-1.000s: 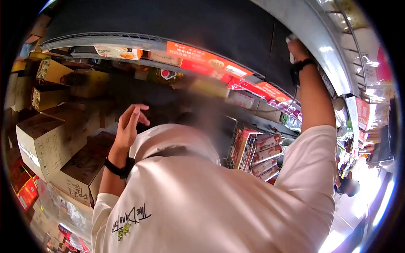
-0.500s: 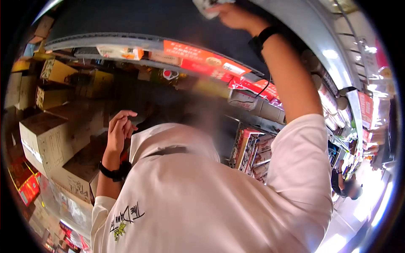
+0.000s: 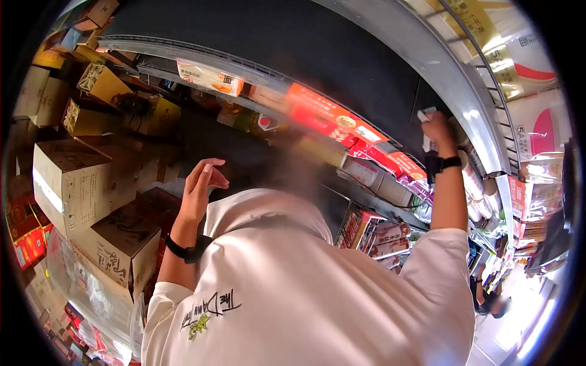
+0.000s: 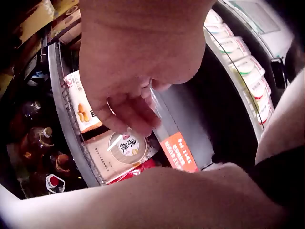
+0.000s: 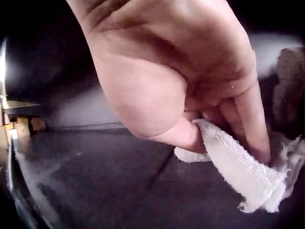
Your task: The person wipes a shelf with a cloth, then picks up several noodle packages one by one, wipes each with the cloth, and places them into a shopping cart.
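Note:
A crumpled white cloth (image 5: pixel 240 174) is pinched between the thumb and fingers of my right hand (image 3: pixel 438 131). In the right wrist view the cloth lies against the dark shelf surface (image 5: pixel 138 176), its frayed edge hanging out past the fingers. The head view places this hand at the right end of the long black shelf (image 3: pixel 256 30). My left hand (image 3: pixel 202 186) hangs in front of my chest with fingers loosely bent and nothing in them. In the left wrist view it overlaps a packet with a round label (image 4: pixel 126 148) on a lower shelf.
Orange price tags (image 3: pixel 329 116) line the shelf's front edge. Cardboard boxes (image 3: pixel 76 183) are stacked at the left, and bottles (image 4: pixel 38 140) stand below. A wire rack (image 3: pixel 497 97) with large noodle packs borders the right. Another person (image 3: pixel 488 299) is at the far right.
My right hand swept the cloth from the shelf's right end toward the middle, then came back to the right. The head view has shifted slightly; the left hand remains near my chest.

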Demonstrator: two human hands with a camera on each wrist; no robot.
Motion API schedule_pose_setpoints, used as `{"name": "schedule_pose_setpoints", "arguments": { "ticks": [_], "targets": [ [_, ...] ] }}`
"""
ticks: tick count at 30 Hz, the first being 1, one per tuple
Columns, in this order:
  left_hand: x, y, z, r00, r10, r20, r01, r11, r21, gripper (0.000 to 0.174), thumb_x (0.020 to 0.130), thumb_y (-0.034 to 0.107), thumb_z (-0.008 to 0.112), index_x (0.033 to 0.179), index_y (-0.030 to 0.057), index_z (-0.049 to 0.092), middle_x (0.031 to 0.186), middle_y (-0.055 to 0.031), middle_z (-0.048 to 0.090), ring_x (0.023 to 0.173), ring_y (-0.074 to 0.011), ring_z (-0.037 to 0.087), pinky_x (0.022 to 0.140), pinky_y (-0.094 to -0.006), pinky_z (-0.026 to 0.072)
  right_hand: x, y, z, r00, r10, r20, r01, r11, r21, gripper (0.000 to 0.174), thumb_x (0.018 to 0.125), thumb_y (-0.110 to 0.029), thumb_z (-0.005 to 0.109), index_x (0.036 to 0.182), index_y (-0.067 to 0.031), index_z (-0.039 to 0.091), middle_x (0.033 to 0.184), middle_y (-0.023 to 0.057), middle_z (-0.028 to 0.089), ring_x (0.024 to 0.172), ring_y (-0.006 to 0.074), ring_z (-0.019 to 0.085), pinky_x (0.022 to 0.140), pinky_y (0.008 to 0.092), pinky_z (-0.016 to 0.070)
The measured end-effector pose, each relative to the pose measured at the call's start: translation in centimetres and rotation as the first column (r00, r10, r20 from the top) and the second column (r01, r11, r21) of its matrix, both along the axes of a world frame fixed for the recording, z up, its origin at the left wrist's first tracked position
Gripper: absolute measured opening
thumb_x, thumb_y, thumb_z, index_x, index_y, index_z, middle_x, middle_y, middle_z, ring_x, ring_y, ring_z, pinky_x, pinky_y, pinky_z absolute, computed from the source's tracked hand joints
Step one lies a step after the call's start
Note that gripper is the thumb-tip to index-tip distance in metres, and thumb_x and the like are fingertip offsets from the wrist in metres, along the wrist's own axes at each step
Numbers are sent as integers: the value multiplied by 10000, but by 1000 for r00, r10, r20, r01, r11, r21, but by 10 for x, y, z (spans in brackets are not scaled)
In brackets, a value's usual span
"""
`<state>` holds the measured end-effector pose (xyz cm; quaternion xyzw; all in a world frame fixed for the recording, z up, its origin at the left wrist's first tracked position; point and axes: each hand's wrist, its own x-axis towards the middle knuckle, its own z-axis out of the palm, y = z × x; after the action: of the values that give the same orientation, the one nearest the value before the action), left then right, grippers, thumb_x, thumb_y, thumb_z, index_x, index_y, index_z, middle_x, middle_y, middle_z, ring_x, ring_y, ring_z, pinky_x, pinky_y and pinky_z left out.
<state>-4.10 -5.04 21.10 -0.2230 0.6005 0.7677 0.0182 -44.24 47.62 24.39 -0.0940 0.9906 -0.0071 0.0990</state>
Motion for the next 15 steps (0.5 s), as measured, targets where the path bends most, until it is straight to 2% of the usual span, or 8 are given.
{"name": "schedule_pose_setpoints", "arguments": {
  "ticks": [2,3,6,7,9,11,13,15],
  "targets": [
    [2,-6,-2,999,36,14,-37,999,27,385,1099,314,414,1206,1,610,846,-77,654,805,-166,652,786,-301,531,5,-61,10,983,174,-65,-169,982,80,361,767,-99,618,1111,-39,710,1055,234,705,981,417,677,856,485,528],
    [0,-9,-2,999,35,-14,-34,999,30,387,1099,316,412,1205,7,618,848,-72,654,808,-163,651,791,-297,529,9,-102,14,980,194,-46,-196,979,-51,303,758,-106,625,1036,-40,725,987,249,696,985,411,676,860,490,528],
    [-4,-16,-1,999,44,-6,-44,999,18,353,1100,283,420,1207,15,624,850,-61,657,810,-152,651,788,-288,528,44,-214,31,966,251,-55,-256,928,-269,416,835,-73,586,1223,-137,723,1071,230,709,1001,374,701,843,419,559],
    [-7,-16,-1,999,34,-2,-34,999,-3,344,1100,273,421,1206,17,625,851,-58,657,811,-148,651,789,-286,528,36,-225,6,888,417,-192,-457,839,-295,392,841,-52,566,1183,-129,741,1023,247,710,949,358,715,797,397,564],
    [-11,-17,0,1000,12,-1,-12,1000,-21,331,1100,257,424,1203,18,628,852,-54,658,812,-141,650,788,-282,527,62,-262,44,855,517,41,-451,781,-433,416,839,-8,532,1177,-130,743,1046,262,701,962,344,723,831,366,560],
    [-15,-18,-4,1000,-13,-12,13,1000,-17,322,1099,246,426,1201,18,631,853,-50,659,813,-135,650,788,-278,526,64,-243,41,795,593,125,-460,725,-513,452,814,68,504,1150,-106,751,1042,243,716,971,325,728,859,347,546],
    [-19,-16,-3,999,-31,-35,30,999,-28,319,1098,246,434,1202,17,630,854,-49,660,812,-133,651,785,-274,523,44,-184,16,711,703,10,-573,588,-570,473,780,134,476,1105,-64,757,1015,222,734,935,281,735,842,324,540],
    [-21,-17,-3,998,-47,-53,45,998,-36,310,1096,241,441,1201,18,628,856,-48,663,813,-131,651,784,-272,521,44,-114,8,764,643,-45,-564,632,-532,401,802,94,541,1080,-80,771,1005,180,754,918,251,724,820,357,537]
  ]
}}
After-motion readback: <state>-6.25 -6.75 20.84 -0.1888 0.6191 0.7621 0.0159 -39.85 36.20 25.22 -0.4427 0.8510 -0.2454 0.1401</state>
